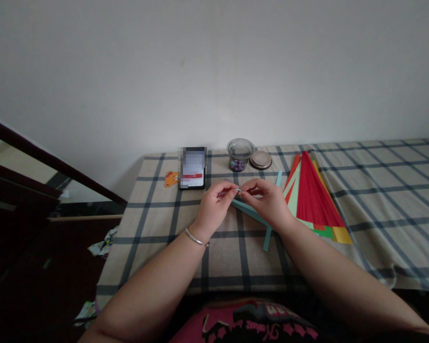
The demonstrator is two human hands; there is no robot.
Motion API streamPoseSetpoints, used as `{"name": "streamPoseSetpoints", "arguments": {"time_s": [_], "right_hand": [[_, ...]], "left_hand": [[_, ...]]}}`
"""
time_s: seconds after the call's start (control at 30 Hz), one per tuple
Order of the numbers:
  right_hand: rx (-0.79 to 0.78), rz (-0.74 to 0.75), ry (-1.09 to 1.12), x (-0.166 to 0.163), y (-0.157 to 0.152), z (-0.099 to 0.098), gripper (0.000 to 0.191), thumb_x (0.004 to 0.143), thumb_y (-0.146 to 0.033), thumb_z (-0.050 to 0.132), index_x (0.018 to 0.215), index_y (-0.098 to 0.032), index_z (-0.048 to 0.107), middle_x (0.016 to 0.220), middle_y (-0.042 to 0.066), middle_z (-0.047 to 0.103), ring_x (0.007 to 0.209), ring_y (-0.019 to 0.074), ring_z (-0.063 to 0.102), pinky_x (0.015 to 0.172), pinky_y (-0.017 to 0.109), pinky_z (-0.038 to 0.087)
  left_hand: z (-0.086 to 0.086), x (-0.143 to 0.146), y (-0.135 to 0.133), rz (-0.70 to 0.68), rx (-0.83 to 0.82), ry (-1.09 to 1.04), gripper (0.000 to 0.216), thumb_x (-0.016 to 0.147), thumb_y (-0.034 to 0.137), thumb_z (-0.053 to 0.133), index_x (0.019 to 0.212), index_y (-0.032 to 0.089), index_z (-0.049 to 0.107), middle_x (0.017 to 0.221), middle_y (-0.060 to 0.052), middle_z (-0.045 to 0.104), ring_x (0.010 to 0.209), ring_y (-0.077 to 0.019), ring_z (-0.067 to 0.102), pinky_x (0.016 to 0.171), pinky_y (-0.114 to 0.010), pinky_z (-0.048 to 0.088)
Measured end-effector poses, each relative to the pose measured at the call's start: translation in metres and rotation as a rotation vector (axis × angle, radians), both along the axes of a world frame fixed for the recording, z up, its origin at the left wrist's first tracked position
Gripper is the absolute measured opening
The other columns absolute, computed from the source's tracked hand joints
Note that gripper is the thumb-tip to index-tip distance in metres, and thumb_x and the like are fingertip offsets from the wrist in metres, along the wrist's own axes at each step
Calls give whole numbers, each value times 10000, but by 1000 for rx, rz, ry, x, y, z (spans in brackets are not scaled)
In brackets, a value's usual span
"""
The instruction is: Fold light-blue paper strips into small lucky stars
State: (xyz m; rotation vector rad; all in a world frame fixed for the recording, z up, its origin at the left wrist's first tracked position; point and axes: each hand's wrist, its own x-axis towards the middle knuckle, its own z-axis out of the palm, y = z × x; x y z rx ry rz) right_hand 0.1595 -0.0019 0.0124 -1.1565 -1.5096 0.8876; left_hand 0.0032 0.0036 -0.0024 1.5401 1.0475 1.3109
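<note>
The left hand (214, 206) and right hand (268, 202) pinch a strip (250, 213) between narrowed fingertips; holding it taut should give a crisp fold.

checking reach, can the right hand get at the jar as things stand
Probably yes: the jar stands open just beyond the right hand, nothing between them, though that hand pinches a strip.

The phone (192, 167) screen is pixelated. The left hand (214, 207) and right hand (268, 202) pinch a teal bit (239, 189) too small to make out and cover part of a strip (268, 238). The table (379, 200) runs off the right edge.
</note>
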Motion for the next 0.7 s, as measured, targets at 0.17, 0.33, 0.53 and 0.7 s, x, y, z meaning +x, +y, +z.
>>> {"name": "streamPoseSetpoints", "arguments": {"time_s": [0.17, 0.33, 0.53, 0.7], "right_hand": [[-357, 204, 382, 0, 6, -4, 321, 624, -476, 789, 721, -192, 675, 670, -8, 675, 597, 109, 604, 600, 258, 518], [-387, 209, 418, 0, 8, -8, 313, 612, -463, 805, 715, -191, 688, 663, -11, 684, 573, 94, 592, 586, 243, 505], [-201, 75, 215, -3, 1, -4, 305, 672, -460, 757, 716, -176, 654, 684, 30, 700, 597, 135, 631, 578, 261, 516], [1, 1, -14, -1, 0, -3, 199, 756, -372, 681, 714, -187, 620, 690, 35, 680, 610, 150, 636, 603, 285, 538]], "left_hand": [[-3, 0, 1, -16, -91, -96, 249, 808, 395, 660, 887, 161, 695, 886, -59, 726, 820, -167, 669, 788, -290, 539], [-6, 1, 1, -37, -142, -160, 299, 793, 433, 674, 898, 154, 705, 887, -64, 734, 819, -167, 676, 774, -285, 541], [-3, -1, -1, -14, -69, -59, 258, 813, 406, 659, 889, 166, 716, 866, -54, 736, 789, -157, 677, 750, -269, 545], [1, -1, -2, 8, 109, 45, 168, 835, 323, 642, 859, 173, 713, 869, -51, 703, 793, -146, 664, 709, -250, 547]]}}
